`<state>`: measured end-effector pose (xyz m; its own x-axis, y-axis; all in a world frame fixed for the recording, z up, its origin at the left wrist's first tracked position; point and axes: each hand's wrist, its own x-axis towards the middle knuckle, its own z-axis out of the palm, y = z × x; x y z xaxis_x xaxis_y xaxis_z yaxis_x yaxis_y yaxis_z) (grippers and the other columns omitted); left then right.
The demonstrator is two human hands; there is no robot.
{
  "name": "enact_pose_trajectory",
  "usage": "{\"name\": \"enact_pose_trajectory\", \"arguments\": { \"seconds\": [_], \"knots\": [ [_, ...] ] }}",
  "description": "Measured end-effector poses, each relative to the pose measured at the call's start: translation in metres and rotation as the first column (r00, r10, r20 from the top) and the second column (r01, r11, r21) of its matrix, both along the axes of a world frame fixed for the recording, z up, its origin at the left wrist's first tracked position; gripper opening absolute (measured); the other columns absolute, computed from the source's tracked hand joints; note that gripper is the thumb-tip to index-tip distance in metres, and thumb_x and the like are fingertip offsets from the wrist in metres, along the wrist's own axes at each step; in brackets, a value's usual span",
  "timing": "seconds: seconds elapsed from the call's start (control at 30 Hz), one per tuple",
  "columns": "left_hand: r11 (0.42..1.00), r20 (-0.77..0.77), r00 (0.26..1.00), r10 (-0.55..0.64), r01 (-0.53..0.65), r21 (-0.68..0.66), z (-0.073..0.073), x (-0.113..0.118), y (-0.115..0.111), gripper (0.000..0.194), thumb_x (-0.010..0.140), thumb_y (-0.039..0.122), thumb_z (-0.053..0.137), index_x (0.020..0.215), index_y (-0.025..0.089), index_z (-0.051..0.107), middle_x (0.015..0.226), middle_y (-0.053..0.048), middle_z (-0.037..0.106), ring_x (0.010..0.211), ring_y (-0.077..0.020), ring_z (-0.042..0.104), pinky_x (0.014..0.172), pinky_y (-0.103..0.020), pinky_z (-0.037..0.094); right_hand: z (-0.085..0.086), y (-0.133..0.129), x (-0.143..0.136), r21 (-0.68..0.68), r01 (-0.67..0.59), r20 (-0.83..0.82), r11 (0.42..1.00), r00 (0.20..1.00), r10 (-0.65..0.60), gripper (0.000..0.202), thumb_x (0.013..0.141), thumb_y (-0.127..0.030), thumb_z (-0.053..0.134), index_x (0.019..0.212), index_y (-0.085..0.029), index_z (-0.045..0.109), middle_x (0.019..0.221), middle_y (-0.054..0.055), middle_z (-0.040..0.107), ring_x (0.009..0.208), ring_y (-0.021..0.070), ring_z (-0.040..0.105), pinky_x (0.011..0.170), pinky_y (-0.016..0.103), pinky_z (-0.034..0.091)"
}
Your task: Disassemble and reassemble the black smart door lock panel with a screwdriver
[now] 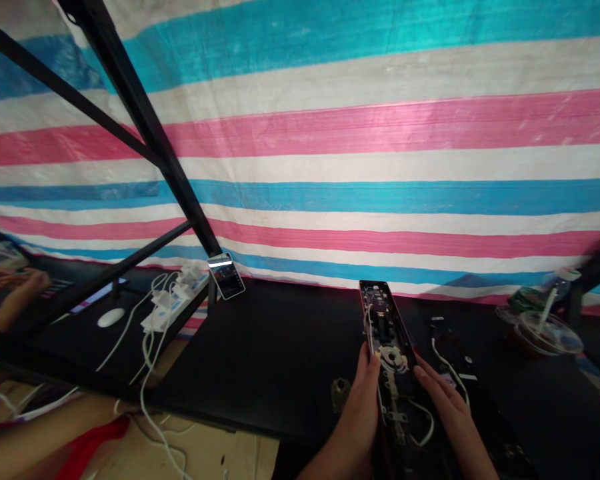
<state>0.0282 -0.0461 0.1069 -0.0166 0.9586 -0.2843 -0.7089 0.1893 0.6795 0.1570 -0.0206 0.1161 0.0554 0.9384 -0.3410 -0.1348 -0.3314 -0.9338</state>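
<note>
A long, narrow, opened electronic device housing is held lengthwise over the black table. Inside it show circuit boards, a round pale part with a hole, and a white cable curling near its lower end. My left hand grips the left edge, thumb on the rim. On the opposite edge, the fingers of my right hand press against the side. The housing's near end is dark and hard to make out. Beside my left wrist lies a small olive-coloured object. A loose white cable runs over dark parts to the right.
A lidded drink cup with straw stands at right. A lit phone leans against a black metal post. Left are a power strip with white cords, a white mouse and another person's hands. Striped sheeting hangs behind.
</note>
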Motion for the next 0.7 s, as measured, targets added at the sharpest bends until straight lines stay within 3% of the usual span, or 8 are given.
{"name": "enact_pose_trajectory", "arguments": {
  "seconds": [0.33,0.43,0.57,0.7],
  "knots": [
    [0.999,-0.033,0.998,-0.047,0.046,-0.028,-0.041,-0.006,0.002,0.086,0.086,0.062,0.065,0.156,0.024,0.033,0.145,-0.010,0.060,0.140,-0.0302,0.050,0.119,-0.045,0.036,-0.043,0.028,0.007,0.017,-0.017,0.030,1.000,0.999,0.016,0.048,0.056,-0.049,0.084,0.096,-0.022,0.082,0.095,0.006,0.081,0.117,0.0373,0.067,0.104,0.049,0.052],
    [0.997,-0.138,0.988,-0.071,0.067,-0.029,-0.044,-0.015,-0.002,0.084,0.085,0.065,0.063,0.154,0.024,0.038,0.151,-0.008,0.054,0.143,-0.0298,0.046,0.119,-0.043,0.036,-0.049,0.027,0.005,0.025,-0.021,-0.020,0.999,1.000,0.022,0.052,0.059,-0.048,0.084,0.102,-0.021,0.081,0.102,0.008,0.080,0.115,0.0378,0.067,0.103,0.050,0.051],
    [0.998,-0.265,0.963,-0.055,0.058,0.003,-0.046,-0.020,-0.004,0.073,0.086,0.062,0.063,0.147,0.025,0.049,0.148,-0.006,0.058,0.143,-0.0282,0.046,0.121,-0.041,0.031,-0.063,0.027,0.001,0.028,-0.031,-0.142,0.999,0.989,0.035,0.062,0.063,-0.048,0.084,0.118,-0.021,0.075,0.110,0.010,0.078,0.114,0.0368,0.068,0.101,0.051,0.051],
    [1.000,-0.215,0.977,0.002,-0.008,-0.025,-0.064,-0.009,0.001,0.076,0.082,0.065,0.066,0.144,0.025,0.049,0.148,-0.007,0.057,0.141,-0.0306,0.048,0.118,-0.043,0.035,-0.091,0.033,0.003,0.046,-0.017,-0.186,0.999,0.982,0.026,0.062,0.060,-0.046,0.085,0.116,-0.021,0.076,0.117,0.009,0.076,0.120,0.0367,0.065,0.107,0.051,0.046]
  ]
}}
